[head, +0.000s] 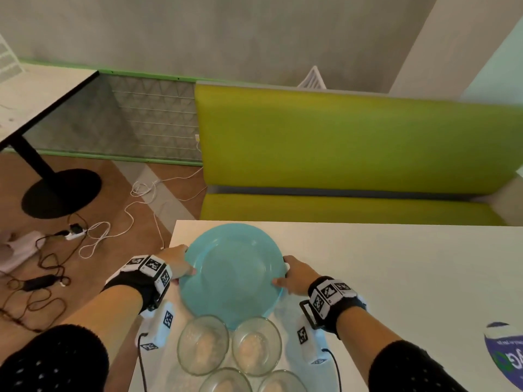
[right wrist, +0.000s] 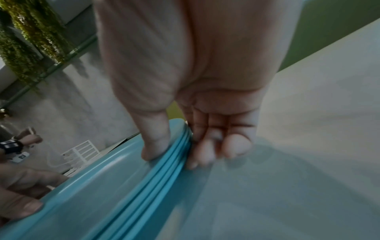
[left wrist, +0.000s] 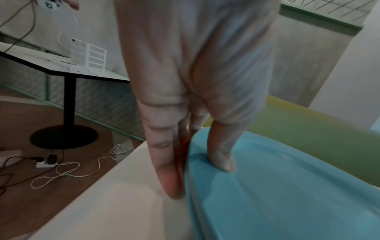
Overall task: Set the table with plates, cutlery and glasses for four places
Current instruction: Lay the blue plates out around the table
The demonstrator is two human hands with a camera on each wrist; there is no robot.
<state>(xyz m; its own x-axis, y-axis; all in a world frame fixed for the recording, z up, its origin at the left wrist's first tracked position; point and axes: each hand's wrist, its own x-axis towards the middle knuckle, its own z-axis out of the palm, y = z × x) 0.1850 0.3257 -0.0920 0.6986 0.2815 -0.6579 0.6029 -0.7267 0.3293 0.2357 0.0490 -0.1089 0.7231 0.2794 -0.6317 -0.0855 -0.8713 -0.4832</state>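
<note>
A stack of light blue plates [head: 233, 274] is at the near left corner of the white table [head: 396, 264]. My left hand [head: 181, 264] grips the stack's left rim, thumb on top [left wrist: 222, 160] and fingers [left wrist: 170, 178] below the edge. My right hand [head: 291, 274] grips the right rim the same way, its thumb [right wrist: 156, 146] on the top plate and fingers curled under the layered edges [right wrist: 164, 177]. Several clear glass bowls [head: 202, 345] stand just in front of the stack, close to me.
A green bench [head: 353, 142] runs along the table's far side. To the left, a second table on a black pedestal [head: 60, 193] stands over a floor strewn with cables [head: 93, 236]. A blue and white package [head: 505, 360] lies at the table's right.
</note>
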